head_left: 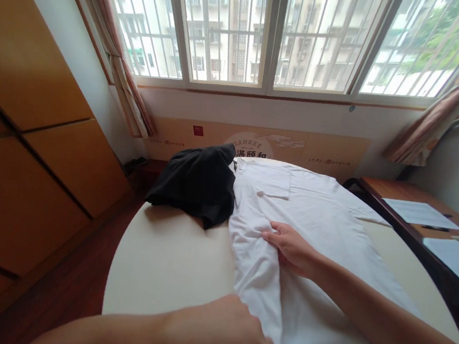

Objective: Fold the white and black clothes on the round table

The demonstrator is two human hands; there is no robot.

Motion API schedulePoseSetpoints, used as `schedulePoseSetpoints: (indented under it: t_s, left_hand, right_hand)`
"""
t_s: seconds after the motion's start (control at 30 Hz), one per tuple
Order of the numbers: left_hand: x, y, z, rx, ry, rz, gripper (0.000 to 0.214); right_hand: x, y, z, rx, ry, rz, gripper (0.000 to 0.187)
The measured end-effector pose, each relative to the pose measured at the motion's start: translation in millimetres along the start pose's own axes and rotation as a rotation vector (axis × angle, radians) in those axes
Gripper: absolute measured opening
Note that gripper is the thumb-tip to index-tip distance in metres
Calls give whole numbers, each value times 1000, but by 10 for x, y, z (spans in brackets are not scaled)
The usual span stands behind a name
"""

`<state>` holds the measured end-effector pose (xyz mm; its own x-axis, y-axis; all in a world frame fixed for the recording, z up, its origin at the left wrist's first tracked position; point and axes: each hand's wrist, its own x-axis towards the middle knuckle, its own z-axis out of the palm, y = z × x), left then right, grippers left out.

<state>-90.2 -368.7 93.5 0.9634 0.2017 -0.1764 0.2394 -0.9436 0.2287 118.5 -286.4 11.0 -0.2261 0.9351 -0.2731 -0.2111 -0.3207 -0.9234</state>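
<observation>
A white shirt [330, 226] lies spread over the round table, its near end running out of the picture at the bottom. One long side of it is folded inward as a strip along the left. My right hand [289, 247] pinches the edge of this folded strip between thumb and fingers, midway along the shirt. Lower down, my left hand [229, 328] is curled over the same strip near the bottom edge, its fingertips hidden from me. A black piece of clothing [195, 182] sits bunched up at the far left, touching the shirt.
The pale round table [170, 264] carries both garments. To the right stands a wooden desk [379, 189] with paper sheets [420, 213] and a pen [436, 228]. Wooden cabinets [26, 194] line the left side. Barred windows [228, 29] with tied curtains [129, 90] are ahead.
</observation>
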Motion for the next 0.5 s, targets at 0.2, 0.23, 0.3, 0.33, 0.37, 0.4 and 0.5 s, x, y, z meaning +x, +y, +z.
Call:
schedulePoseSetpoints:
  t_s: [0.2, 0.23, 0.3, 0.33, 0.37, 0.4, 0.5]
  left_hand:
    - [-53, -315, -325, -708, 274, 38, 39]
    - [-97, -348, -346, -787, 329, 68, 39]
    - [-176, -377, -364, -864, 414, 128, 39]
    - [-205, -376, -364, -871, 444, 150, 40]
    - [-224, -368, -358, -864, 464, 158, 40]
    - [-232, -357, -348, -847, 476, 152, 41]
    - [-197, -313, -289, -785, 487, 119, 41]
  right_hand:
    - [-226, -184, -128, -236, -216, 62, 55]
    - [-331, -249, -137, -345, -279, 29, 61]
    - [-581, -363, -115, -632, -396, -73, 63]
    - [-713, -395, -82, -777, -466, -124, 61]
    - [-844, -400, -37, -894, -550, -190, 56]
    - [-971, -375, 17, -981, -605, -253, 52]
    - [-1329, -162, 187, -1095, -676, -430, 45]
